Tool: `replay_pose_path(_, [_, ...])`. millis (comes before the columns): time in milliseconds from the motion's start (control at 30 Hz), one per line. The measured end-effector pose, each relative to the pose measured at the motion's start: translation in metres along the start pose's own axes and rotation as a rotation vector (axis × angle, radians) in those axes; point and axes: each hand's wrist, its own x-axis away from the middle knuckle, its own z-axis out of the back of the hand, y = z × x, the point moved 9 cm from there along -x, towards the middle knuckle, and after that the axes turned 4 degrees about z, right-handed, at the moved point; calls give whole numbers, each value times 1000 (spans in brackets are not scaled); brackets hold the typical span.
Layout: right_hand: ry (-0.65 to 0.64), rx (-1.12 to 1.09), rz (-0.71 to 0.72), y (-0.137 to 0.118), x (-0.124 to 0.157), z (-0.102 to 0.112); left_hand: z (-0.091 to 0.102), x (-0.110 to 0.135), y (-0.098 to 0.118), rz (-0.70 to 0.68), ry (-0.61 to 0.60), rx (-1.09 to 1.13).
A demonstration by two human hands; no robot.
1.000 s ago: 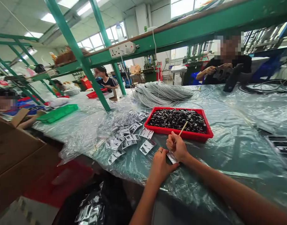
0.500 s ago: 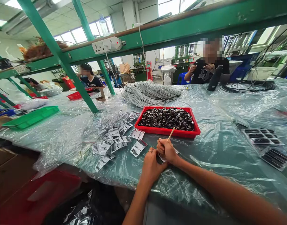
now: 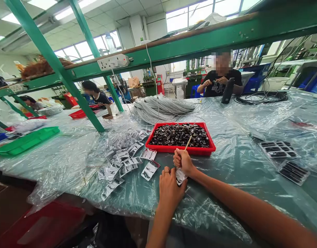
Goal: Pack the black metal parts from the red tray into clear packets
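Note:
A thin wooden stick (image 3: 188, 142) slants up from my right hand (image 3: 183, 162), whose fingers are wrapped round it. Below that fist lies a small silvery packet with dark print (image 3: 180, 176), partly covered by both hands. My left hand (image 3: 171, 184) holds the packet at its left and lower edges, thumb on one side and fingers on the other. Just beyond my hands stands a red tray (image 3: 185, 149) heaped with small black pieces (image 3: 179, 135). To the left, similar silvery packets (image 3: 122, 156) lie in a loose pile, with one packet (image 3: 150, 170) nearer my left hand.
A grey cable coil (image 3: 160, 108) lies behind the red tray. Black parts in clear trays (image 3: 278, 150) are at right, a green tray (image 3: 26, 141) at left. A green shelf frame (image 3: 174, 44) crosses above. A co-worker (image 3: 220, 81) sits opposite, near a black bottle (image 3: 228, 91).
The view has shifted slightly. My left hand's fingers have spread and sit lower, so more of the silvery packet shows. My right hand still grips the stick.

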Motion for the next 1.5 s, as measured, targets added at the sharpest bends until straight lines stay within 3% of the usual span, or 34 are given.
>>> replay_pose_path(233, [-23,52,-15,6,18,-5,1,-1,-3,19,51,16])
replay_pose_path(500, [-98,107,-204,0,39,5,1,4,2,8,10,-13])
replay_pose_path(700, [45,78,-16,-19,13,25,1,-2,13,-28,-8,-14])
replay_pose_path(867, [71,102,49,-14,4,21,-13,-12,16,-68,-30,48])
replay_pose_path(1100, [-17,172,-79,-8,27,15,-20,-11,11,-41,-42,-38])
replay_pose_path(1267, [-51,229,-158,-30,46,21,-15,-9,17,-67,-42,37])
replay_pose_path(1367, [-78,566,-148,-52,49,39,-5,-6,8,-26,-56,187])
replay_pose_path(1500, [-343,1391,10,-56,61,55,9,-2,-23,136,-108,491])
